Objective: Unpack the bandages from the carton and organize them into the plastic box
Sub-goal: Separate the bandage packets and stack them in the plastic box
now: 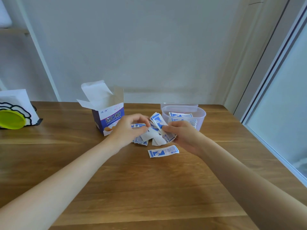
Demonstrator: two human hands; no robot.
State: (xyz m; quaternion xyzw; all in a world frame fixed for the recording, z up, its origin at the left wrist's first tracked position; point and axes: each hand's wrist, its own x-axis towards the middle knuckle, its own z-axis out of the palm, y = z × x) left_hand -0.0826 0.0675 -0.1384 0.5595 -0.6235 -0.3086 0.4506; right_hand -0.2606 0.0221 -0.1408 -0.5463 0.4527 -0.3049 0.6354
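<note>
1. At the middle of the wooden table (149, 188), a loose pile of wrapped bandages (146, 138) is lying between the two hands, just in front of the carton and the plastic box.
2. The right hand (184, 136) is pinching a small sheaf of bandages (160, 125), fingers curled round it, the strips tilting up and away to the left.
3. The left hand (127, 130) is hovering over the pile with fingers bent, thumb and fingertips meeting at a wrapper; whether it is truly gripping one I cannot tell.
4. One single bandage (163, 151) is lying flat, apart from the pile, on the near side.
5. The translucent plastic box (201, 117) is standing right of the pile, already holding several bandages.
6. The purple-and-white carton (108, 117) is standing upright left of the pile, flaps open.
7. At the far left edge, a napkin holder (18, 105) and a yellow-green lid (11, 119) are sitting together.
</note>
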